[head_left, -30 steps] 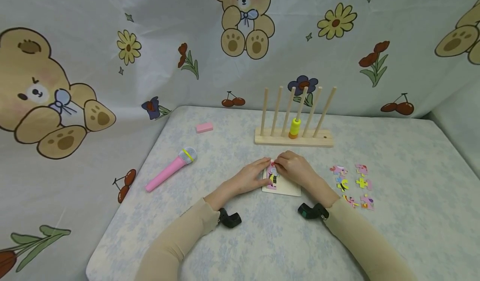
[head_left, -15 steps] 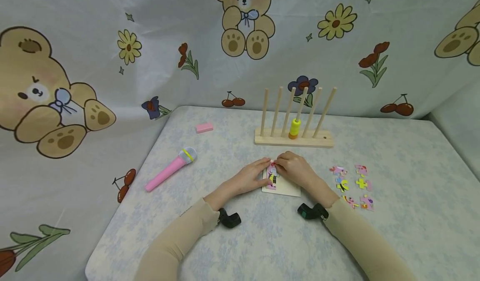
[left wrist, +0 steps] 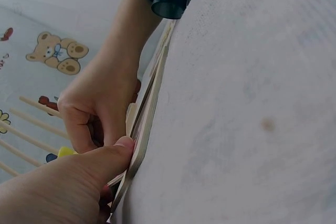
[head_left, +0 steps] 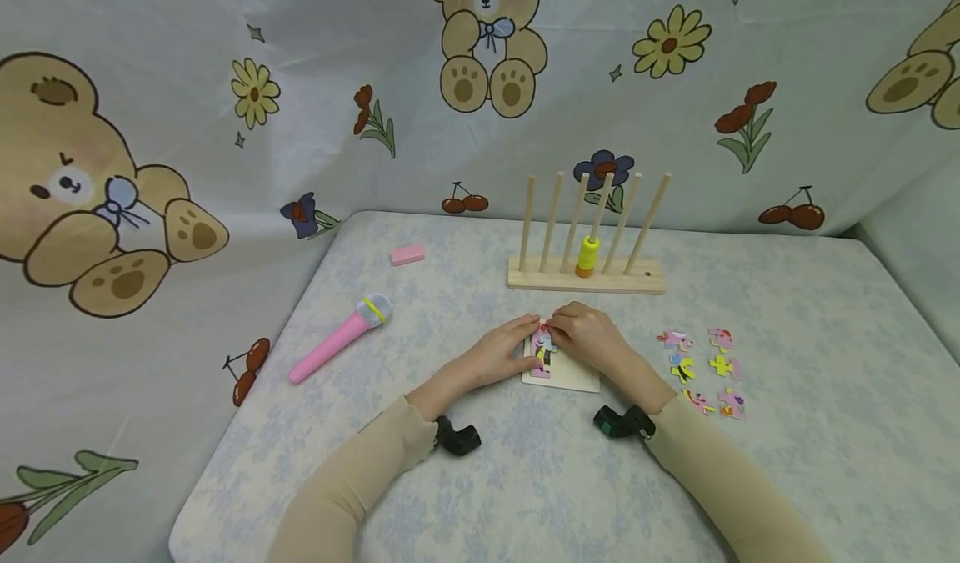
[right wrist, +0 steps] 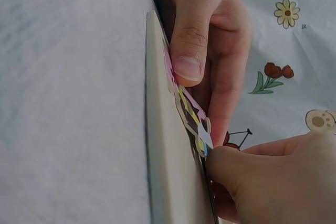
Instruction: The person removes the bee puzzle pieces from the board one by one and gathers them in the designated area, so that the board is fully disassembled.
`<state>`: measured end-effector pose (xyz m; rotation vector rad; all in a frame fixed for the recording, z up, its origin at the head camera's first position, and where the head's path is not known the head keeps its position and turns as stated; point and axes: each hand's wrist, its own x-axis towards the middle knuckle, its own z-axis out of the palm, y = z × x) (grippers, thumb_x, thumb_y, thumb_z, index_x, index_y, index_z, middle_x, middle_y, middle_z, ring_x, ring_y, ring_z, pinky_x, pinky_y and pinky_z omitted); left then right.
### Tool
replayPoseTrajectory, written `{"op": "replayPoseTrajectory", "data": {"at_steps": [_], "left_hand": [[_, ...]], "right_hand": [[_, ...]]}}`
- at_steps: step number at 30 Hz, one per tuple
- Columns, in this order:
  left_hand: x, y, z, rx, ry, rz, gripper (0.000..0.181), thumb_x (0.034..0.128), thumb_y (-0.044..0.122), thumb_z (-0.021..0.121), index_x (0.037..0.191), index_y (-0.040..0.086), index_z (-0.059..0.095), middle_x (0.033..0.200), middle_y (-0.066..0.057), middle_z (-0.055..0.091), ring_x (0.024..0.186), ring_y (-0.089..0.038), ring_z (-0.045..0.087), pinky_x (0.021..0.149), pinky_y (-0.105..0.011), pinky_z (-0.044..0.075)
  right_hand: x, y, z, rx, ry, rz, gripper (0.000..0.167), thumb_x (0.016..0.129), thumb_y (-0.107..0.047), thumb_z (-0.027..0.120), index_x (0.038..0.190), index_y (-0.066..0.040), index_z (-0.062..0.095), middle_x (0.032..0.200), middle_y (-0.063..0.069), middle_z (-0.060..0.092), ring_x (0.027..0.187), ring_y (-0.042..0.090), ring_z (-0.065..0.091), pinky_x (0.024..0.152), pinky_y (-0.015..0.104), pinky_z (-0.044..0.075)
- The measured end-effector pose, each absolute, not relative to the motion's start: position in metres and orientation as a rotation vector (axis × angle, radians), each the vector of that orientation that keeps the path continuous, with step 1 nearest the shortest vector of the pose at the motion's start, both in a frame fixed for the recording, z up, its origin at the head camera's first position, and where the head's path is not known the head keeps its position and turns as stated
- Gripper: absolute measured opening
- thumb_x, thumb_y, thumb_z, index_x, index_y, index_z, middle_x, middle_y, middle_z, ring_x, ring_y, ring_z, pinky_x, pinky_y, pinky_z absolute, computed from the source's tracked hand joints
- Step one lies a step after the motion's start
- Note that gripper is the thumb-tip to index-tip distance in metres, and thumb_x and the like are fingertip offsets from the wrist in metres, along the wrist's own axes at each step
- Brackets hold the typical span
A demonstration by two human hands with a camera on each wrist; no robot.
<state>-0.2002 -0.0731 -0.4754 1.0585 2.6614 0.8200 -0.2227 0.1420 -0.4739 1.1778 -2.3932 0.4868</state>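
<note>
A pale wooden puzzle board (head_left: 573, 374) lies on the table with joined picture pieces (head_left: 542, 354) along its left side. My left hand (head_left: 491, 354) holds the board's left side, thumb on the pieces and fingers along the far edge. At the board's top, my right hand (head_left: 588, 336) pinches a puzzle piece; its fingers mostly hide it. In the right wrist view, a white-and-blue puzzle piece (right wrist: 206, 137) stands slightly raised at those fingertips. The two hands nearly meet in the left wrist view. Several loose puzzle pieces (head_left: 722, 367) lie in two columns to the right.
Behind the board stands a wooden peg rack (head_left: 585, 281) with upright pegs and yellow and orange beads (head_left: 588, 256) on one peg. A pink toy microphone (head_left: 341, 339) lies at left, with a pink block (head_left: 407, 254) farther back. A bear-print cloth (head_left: 337, 62) hangs behind the table.
</note>
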Motion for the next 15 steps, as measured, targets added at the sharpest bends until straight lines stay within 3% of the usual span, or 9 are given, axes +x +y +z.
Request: {"op": "replayPoseTrajectory", "data": {"at_steps": [15], "left_hand": [[-0.2000,-0.0725,-0.4747,1.051,2.667,0.827,0.070,0.0925,0.036,0.061,0.144,-0.002,0.033,0.151,-0.012,0.029,0.140,-0.020,0.020,0.111,-0.029,0.020]], "right_hand": [[-0.2229,0.1405,-0.4727,1.171,-2.380,0.507,0.007,0.079,-0.005,0.073,0.083,0.000,0.072,0.083,0.008,0.067,0.081,0.023,0.064,0.068,0.036,0.055]]}}
